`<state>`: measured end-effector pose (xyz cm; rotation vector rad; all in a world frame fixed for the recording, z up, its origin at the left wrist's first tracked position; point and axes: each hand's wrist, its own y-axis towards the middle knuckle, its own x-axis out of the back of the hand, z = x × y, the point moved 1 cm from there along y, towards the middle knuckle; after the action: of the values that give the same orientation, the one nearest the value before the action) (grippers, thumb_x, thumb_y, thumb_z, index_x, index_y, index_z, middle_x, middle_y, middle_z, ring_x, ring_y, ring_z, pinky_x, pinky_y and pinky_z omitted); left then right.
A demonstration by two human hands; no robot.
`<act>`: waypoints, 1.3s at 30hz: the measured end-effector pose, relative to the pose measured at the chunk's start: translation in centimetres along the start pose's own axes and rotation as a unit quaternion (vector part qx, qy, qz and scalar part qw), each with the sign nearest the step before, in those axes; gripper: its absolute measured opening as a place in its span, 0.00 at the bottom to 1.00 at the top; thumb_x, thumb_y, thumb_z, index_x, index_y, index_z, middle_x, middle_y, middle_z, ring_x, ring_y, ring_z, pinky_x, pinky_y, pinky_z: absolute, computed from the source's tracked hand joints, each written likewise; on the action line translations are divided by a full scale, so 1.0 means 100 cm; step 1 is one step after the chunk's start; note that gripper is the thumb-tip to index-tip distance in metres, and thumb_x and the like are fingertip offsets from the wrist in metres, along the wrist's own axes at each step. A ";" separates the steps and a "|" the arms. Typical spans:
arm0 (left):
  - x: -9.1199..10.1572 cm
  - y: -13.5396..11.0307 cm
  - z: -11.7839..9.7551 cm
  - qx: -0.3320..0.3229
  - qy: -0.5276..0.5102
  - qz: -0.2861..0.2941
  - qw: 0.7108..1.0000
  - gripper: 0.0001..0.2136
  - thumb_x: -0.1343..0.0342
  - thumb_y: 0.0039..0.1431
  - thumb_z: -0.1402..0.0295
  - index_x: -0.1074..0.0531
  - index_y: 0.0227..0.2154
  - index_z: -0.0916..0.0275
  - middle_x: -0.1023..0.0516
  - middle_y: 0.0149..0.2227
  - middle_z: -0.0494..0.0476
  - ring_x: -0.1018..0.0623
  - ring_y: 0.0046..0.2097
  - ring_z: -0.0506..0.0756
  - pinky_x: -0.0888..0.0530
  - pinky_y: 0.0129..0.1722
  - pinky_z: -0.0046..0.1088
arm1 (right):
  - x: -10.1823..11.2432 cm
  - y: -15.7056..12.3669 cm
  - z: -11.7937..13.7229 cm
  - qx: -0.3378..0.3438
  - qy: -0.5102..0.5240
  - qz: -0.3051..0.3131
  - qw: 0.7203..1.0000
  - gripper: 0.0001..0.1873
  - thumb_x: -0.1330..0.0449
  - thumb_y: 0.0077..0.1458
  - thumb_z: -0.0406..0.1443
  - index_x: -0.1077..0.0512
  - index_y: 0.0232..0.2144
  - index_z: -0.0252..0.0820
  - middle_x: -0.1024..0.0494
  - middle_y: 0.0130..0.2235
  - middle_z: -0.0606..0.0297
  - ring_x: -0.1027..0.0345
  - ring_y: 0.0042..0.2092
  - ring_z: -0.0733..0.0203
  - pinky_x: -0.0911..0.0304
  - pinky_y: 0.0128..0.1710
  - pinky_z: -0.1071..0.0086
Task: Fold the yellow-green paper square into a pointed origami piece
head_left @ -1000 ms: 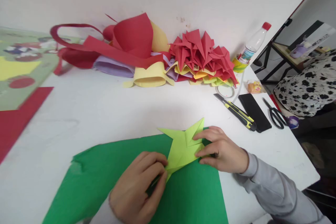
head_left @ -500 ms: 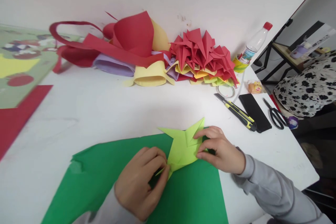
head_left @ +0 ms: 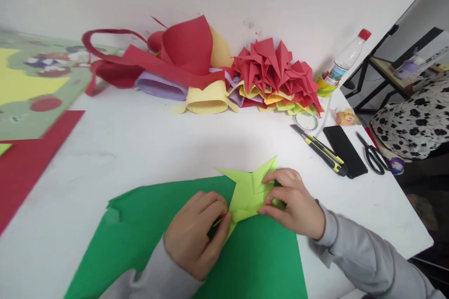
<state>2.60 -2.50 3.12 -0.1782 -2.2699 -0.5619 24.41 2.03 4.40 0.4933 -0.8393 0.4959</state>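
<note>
A lime-green folded paper piece (head_left: 244,195) with pointed corners lies over the far edge of a dark green paper sheet (head_left: 147,215). My left hand (head_left: 198,233) pinches its near left corner between thumb and fingers. On its right side, my right hand (head_left: 293,201) grips the paper, fingertips on the folded flap and thumb at the lower edge. The fingers of both hands partly cover the piece, so its left and right corners are hidden. One corner of the green sheet is creased at the left.
Red folded-paper spikes (head_left: 271,65) and curled red paper (head_left: 189,46) stand along the wall. At right lie a tape roll (head_left: 306,122), a box cutter (head_left: 321,152), a black phone (head_left: 345,151) and scissors (head_left: 374,155). A bottle (head_left: 342,63) stands behind; patterned cloth (head_left: 414,117) hangs beside the table.
The view has shifted slightly, moving most things rightward. My right thumb has slid a little left along the paper's lower edge; both hands keep hold of it.
</note>
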 end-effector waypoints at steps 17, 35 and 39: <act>-0.002 -0.004 -0.005 -0.226 0.135 -0.026 0.964 0.14 0.57 0.67 0.78 0.26 0.44 0.63 0.19 0.42 0.58 0.25 0.45 0.59 0.31 0.46 0.38 | 0.000 0.000 0.001 -0.014 0.000 0.003 1.000 0.10 0.31 0.52 0.38 0.27 0.25 0.42 0.25 0.46 0.61 0.34 0.50 0.52 0.43 0.52 0.56; -0.007 -0.010 0.002 -0.212 0.158 0.000 0.964 0.16 0.61 0.69 0.78 0.27 0.46 0.66 0.20 0.42 0.61 0.26 0.43 0.59 0.28 0.43 0.36 | 0.008 0.005 -0.008 0.006 0.045 0.032 0.998 0.06 0.35 0.55 0.31 0.28 0.31 0.44 0.23 0.45 0.63 0.30 0.49 0.57 0.44 0.53 0.59; -0.008 -0.010 0.004 -0.198 0.150 -0.006 0.969 0.16 0.59 0.68 0.78 0.26 0.44 0.64 0.20 0.42 0.61 0.25 0.43 0.59 0.28 0.41 0.36 | 0.009 0.004 -0.011 0.005 0.049 0.055 0.997 0.06 0.33 0.54 0.32 0.27 0.32 0.44 0.24 0.47 0.62 0.31 0.50 0.57 0.44 0.54 0.59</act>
<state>2.56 -3.19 1.92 -0.2566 -1.8484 -0.9786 25.29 3.22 4.56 0.4298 -0.7730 0.6204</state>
